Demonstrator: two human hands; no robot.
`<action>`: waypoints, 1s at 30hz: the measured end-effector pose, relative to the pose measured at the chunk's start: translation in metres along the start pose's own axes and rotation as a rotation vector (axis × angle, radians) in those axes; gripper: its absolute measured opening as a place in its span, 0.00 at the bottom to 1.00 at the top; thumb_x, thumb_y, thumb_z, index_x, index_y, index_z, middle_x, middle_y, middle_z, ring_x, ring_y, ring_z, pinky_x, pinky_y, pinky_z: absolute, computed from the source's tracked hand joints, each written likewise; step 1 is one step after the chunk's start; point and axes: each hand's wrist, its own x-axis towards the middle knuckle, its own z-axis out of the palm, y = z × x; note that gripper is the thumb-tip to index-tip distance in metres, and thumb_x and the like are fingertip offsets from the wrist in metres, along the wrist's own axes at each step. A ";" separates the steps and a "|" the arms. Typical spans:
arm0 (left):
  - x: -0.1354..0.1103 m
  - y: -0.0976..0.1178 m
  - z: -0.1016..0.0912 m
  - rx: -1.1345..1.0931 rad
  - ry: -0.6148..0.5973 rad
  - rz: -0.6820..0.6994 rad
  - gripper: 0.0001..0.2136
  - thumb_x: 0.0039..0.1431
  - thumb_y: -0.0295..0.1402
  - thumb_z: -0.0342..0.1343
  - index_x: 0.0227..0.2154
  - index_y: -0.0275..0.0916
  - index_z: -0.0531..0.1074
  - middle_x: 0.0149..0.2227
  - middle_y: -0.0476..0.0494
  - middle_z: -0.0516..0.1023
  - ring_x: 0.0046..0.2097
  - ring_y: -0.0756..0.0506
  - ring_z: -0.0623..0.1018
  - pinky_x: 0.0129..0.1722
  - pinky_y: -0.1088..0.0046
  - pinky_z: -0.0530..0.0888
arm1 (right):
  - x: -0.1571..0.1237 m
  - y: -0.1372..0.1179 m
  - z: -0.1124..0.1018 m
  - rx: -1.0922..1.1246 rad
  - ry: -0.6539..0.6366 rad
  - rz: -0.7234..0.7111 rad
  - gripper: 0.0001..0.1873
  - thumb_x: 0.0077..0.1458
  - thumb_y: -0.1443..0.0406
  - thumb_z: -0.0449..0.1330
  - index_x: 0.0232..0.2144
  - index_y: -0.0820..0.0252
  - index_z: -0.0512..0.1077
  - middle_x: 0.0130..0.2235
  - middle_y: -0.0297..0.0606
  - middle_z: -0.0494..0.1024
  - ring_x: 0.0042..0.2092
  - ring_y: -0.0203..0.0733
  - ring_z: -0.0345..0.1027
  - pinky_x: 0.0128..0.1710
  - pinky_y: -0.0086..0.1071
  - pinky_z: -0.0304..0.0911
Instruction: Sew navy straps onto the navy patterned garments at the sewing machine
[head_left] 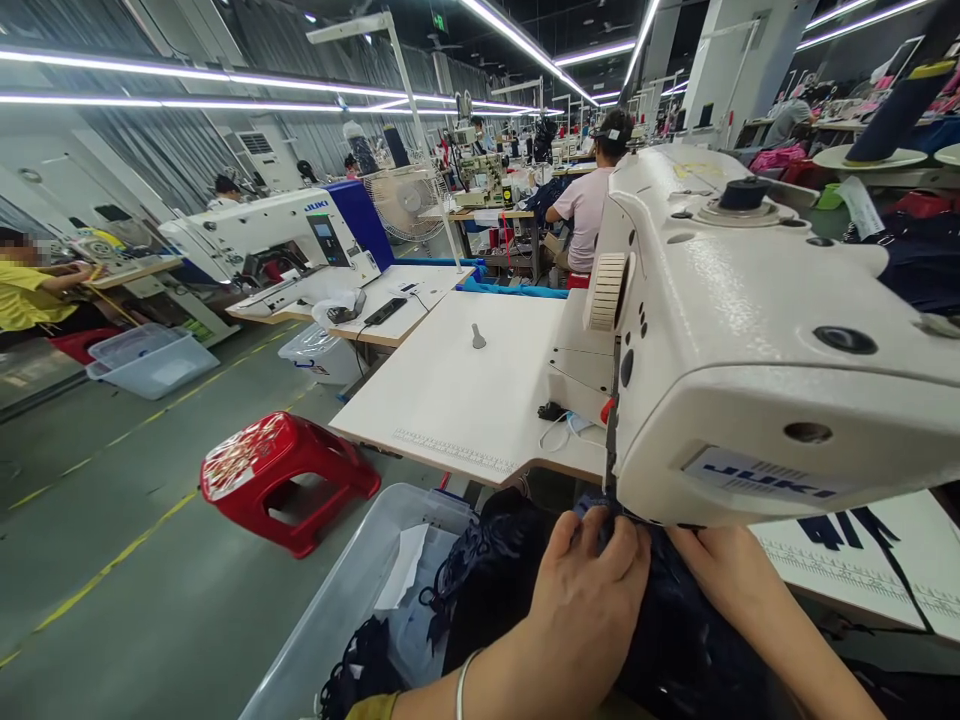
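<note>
Below the near end of the white JUKI sewing machine head, the navy fabric is lying between my two hands and spreading downward from them. My left hand is pinching the fabric with curled fingers, just beside the head's lower left edge. My right hand is extending under the head; its fingertips are being hidden, so I cannot tell whether they are pinching or lying flat.

I am judging this step as guiding the fabric at the stitching point. For a good result, I am aiming for light, equal tension from both hands, with the layers lying flat and the machine doing the feeding. The head is hiding the needle from this view, so fingertip clearance is calling for particular care. The fabric's lower part is likely to be dragging if left unsupported; easing slack upward should be helping. To the left, looped navy strips are lying in a translucent plastic bin; I am treating them as a possible snag. Along the white surface, a printed scale is offering a measuring reference.
</note>
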 end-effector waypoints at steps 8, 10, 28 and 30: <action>0.000 -0.002 0.001 -0.028 -0.023 -0.008 0.16 0.68 0.29 0.44 0.56 0.38 0.66 0.50 0.45 0.72 0.52 0.44 0.69 0.53 0.65 0.61 | -0.001 -0.004 -0.002 0.051 -0.062 0.066 0.17 0.56 0.52 0.46 0.25 0.53 0.66 0.19 0.41 0.74 0.26 0.54 0.72 0.21 0.36 0.58; 0.001 -0.002 0.001 -0.037 -0.020 -0.001 0.15 0.68 0.29 0.45 0.55 0.38 0.66 0.50 0.45 0.72 0.51 0.44 0.69 0.53 0.65 0.62 | -0.002 -0.004 -0.003 0.082 -0.057 0.046 0.16 0.57 0.53 0.47 0.26 0.53 0.67 0.19 0.39 0.72 0.26 0.53 0.72 0.21 0.35 0.58; -0.003 0.002 -0.012 -0.109 -0.071 0.006 0.20 0.67 0.37 0.44 0.59 0.36 0.64 0.56 0.43 0.69 0.57 0.41 0.66 0.57 0.63 0.60 | -0.015 -0.006 -0.008 0.216 0.011 0.146 0.17 0.57 0.49 0.49 0.29 0.53 0.64 0.25 0.34 0.71 0.28 0.45 0.68 0.26 0.33 0.61; -0.005 -0.003 -0.011 -0.104 -0.038 0.040 0.17 0.68 0.33 0.43 0.56 0.36 0.67 0.56 0.44 0.69 0.57 0.43 0.65 0.58 0.67 0.60 | -0.019 -0.006 -0.006 0.244 -0.018 0.126 0.16 0.59 0.49 0.48 0.33 0.53 0.63 0.26 0.33 0.70 0.29 0.45 0.69 0.27 0.33 0.61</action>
